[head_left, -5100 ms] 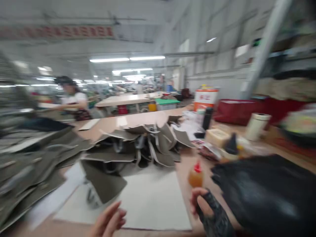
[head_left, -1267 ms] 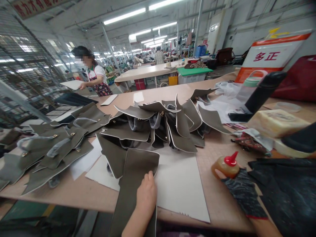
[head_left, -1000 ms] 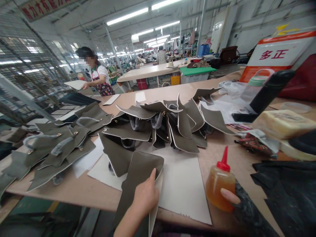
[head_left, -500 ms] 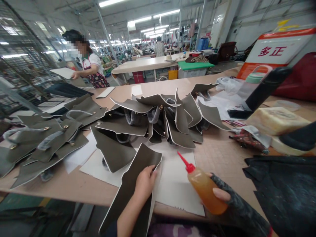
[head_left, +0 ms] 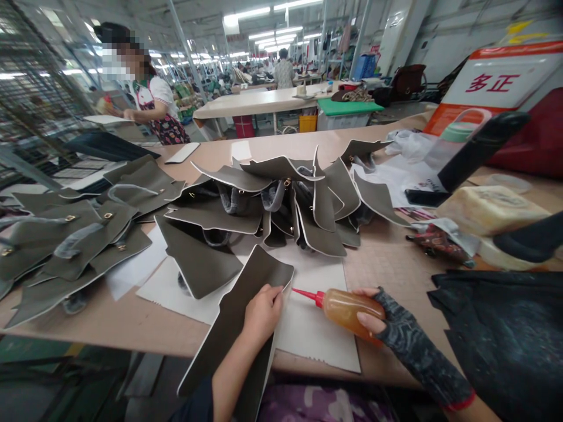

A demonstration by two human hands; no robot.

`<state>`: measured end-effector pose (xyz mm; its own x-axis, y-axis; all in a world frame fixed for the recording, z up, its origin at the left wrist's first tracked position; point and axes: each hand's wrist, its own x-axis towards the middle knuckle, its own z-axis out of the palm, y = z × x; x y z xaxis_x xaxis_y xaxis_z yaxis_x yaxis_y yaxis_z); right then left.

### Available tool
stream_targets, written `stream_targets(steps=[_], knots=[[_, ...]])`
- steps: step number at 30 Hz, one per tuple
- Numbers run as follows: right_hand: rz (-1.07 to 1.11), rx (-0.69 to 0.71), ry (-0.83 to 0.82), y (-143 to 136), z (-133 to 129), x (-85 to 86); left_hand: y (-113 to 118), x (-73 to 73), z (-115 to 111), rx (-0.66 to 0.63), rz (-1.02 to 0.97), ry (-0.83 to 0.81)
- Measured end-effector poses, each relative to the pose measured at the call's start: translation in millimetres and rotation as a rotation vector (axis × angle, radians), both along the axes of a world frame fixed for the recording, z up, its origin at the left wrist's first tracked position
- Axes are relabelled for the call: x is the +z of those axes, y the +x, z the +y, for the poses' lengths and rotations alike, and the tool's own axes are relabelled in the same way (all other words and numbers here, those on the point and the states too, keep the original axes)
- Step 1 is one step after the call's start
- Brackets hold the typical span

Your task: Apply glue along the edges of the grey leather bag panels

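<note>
Long white ceiling lights point(head_left: 275, 41) are glowing above a deep workshop, where grey metal posts point(head_left: 183, 49) are rising behind a long cream-covered table point(head_left: 259, 103). A pale grey wall point(head_left: 457, 29) is running along the right, and dark metal mesh point(head_left: 30, 58) is standing at the left.

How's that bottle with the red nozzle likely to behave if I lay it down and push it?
The bottle would probably roll on its side, since its body is rounded. Its translucent wall looks like plastic, so it likely gives when squeezed. Amber liquid shows inside, so expect some weight.
</note>
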<state>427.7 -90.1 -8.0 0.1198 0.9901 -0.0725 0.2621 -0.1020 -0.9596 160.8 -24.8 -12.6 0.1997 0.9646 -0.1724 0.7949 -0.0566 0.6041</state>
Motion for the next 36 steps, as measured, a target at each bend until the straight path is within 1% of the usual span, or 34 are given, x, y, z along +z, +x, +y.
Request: stream_targets(steps=[3, 9, 13, 19, 23, 27, 32, 36], knots=[[-0.136, 0.002, 0.077, -4.8, 2.9, 5.8, -1.6, -1.8, 4.9, 0.011, -0.061, -0.037], [-0.277, 0.098, 0.219, -19.5, 7.3, 12.6, -0.4, 0.7, 7.5, 0.021, -0.077, -0.049], [-0.395, 0.095, 0.313, -27.3, 13.3, 17.0, 0.3, 3.3, 6.6, 0.022, -0.079, -0.061], [-0.599, 0.08, 0.459, -35.4, 16.6, 27.1, -1.1, 0.9, 7.6, 0.019, -0.083, -0.062], [-0.562, 0.121, 0.45, -36.7, 16.1, 29.9, -1.0, -0.5, 8.3, 0.013, -0.081, -0.055], [-0.533, 0.097, 0.429, -36.4, 15.9, 32.1, -1.3, -1.6, 7.9, 0.02, -0.07, -0.053], [-0.496, 0.111, 0.4, -37.4, 15.9, 38.5, -1.9, -1.0, 7.1, 0.018, -0.068, -0.05], [-0.509, 0.104, 0.39, -37.0, 16.2, 39.8, -1.5, -0.1, 7.5, 0.018, -0.069, -0.053]])
